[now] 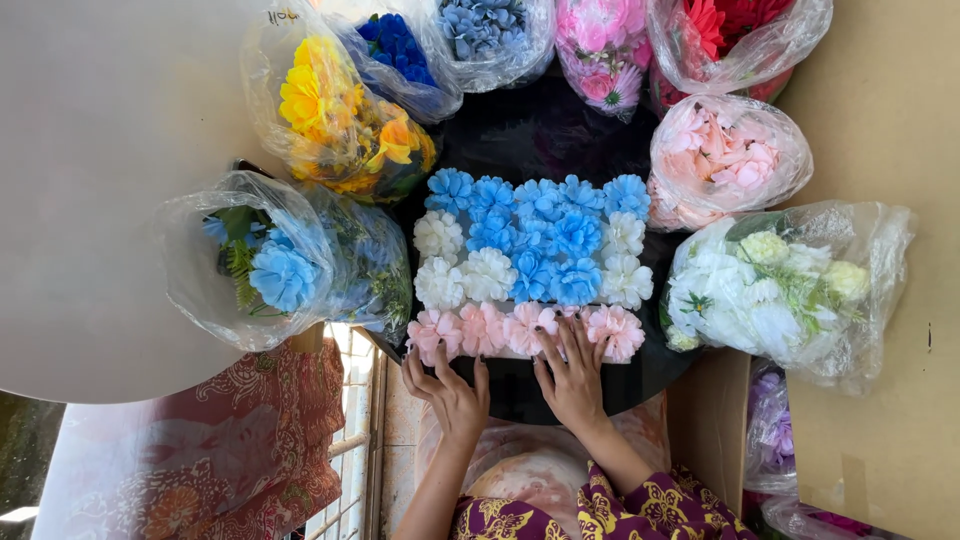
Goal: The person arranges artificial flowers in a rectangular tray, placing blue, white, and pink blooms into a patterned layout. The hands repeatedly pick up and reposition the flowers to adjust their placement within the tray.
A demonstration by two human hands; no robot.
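A rectangular flower arrangement [530, 262] lies on a round black tabletop [540, 125], with blue blooms at the far side, white ones in the middle and a pink row [500, 328] nearest me. My left hand [450, 392] rests with fingers spread at the near left edge, fingertips touching the pink flowers. My right hand [573, 375] lies flat with fingers apart, pressing on the pink blooms at the near right. Neither hand grips anything.
Clear plastic bags of artificial flowers ring the arrangement: light blue [280, 265], yellow-orange [335, 115], dark blue [400, 50], grey-blue [490, 30], magenta [600, 50], red [735, 30], pale pink [725, 160], white [780, 290]. Cardboard [880, 120] stands right, a red patterned cloth [240, 440] lower left.
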